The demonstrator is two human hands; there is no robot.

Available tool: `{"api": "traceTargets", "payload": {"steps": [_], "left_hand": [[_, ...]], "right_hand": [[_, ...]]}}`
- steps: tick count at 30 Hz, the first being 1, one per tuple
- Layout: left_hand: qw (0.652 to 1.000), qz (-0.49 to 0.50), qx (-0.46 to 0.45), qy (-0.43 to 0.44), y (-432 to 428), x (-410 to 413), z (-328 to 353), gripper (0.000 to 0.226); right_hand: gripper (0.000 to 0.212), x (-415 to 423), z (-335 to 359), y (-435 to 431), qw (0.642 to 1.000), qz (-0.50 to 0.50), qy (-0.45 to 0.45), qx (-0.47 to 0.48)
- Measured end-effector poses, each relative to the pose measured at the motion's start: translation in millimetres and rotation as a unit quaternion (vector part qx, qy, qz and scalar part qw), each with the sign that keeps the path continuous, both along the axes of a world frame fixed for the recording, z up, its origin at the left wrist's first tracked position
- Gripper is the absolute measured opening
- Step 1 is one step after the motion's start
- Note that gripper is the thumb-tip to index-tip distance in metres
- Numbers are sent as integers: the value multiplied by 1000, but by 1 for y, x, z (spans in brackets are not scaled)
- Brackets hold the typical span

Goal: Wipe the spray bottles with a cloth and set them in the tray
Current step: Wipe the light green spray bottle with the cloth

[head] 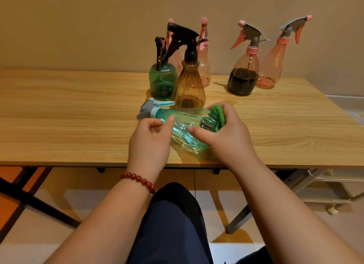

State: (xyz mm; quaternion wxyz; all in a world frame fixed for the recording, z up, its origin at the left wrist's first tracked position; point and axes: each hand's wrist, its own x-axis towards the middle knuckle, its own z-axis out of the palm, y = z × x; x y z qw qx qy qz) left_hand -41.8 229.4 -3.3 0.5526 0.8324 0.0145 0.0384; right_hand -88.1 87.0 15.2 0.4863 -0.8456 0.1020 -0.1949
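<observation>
On the wooden table (78, 110), at centre frame, the teal spray bottle (183, 122) lay tilted. It looked empty, so probably light, with slick, slightly springy plastic; its narrow shoulder seemed the surest hold. At upper right, one pink bottle (243, 80) held dark liquid. The left hand (151, 137) pinched the teal shoulder, and the right hand (226, 133) clutched a green cloth (218, 114) against its base.

The right hand (222, 133) covers most of the cloth (218, 114) and the base of the teal bottle (185, 122). A pink bottle (204, 66) and a second pink bottle (176, 60) stand largely hidden behind the green bottle (162, 80) and amber bottle (189, 86). The cart (334, 178) is cut off by the right edge
</observation>
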Motion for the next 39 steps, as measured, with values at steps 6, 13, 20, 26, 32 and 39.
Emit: {"api": "traceTargets", "payload": {"steps": [6,13,20,26,32,39], "left_hand": [[939,-108,-313,99,-14,3,19,80],[945,-131,-299,28,-10,23,45,18],[966,-192,-169,-43,1,33,39,30],[957,-271,-78,-67,0,28,39,44],[941,-295,-141,-84,12,33,48,66],[925,-295,-196,-140,-6,42,87,36]], "right_hand": [[50,-11,4,3,994,12,-61,94],[32,-9,-5,-4,998,9,-49,39],[39,-2,7,-11,995,3,-77,68],[33,0,21,-11,987,-5,-150,61],[38,-4,29,-9,974,-12,-224,-11],[29,19,41,5,924,-95,-344,-140]]}}
